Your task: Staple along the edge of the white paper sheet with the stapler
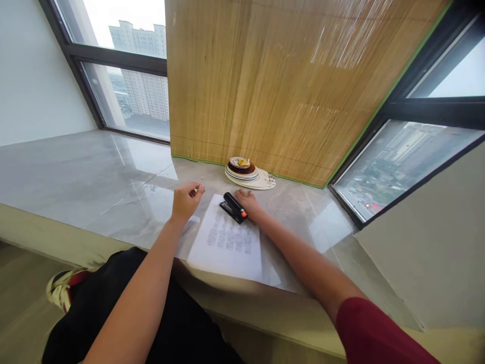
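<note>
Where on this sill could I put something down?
The sill looks bare left of your left hand, below the left window, and between your right forearm and the right window. The middle is crowded: stapler on printed paper, right hand beside it, stacked plates just beyond.

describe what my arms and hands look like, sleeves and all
A plain dark red fabric sleeve covers the upper right arm and stops well short of the wrist. No sleeve shows on the left arm. The left hand and right hand are gloveless, with no watch or bracelet visible at either wrist.
</note>
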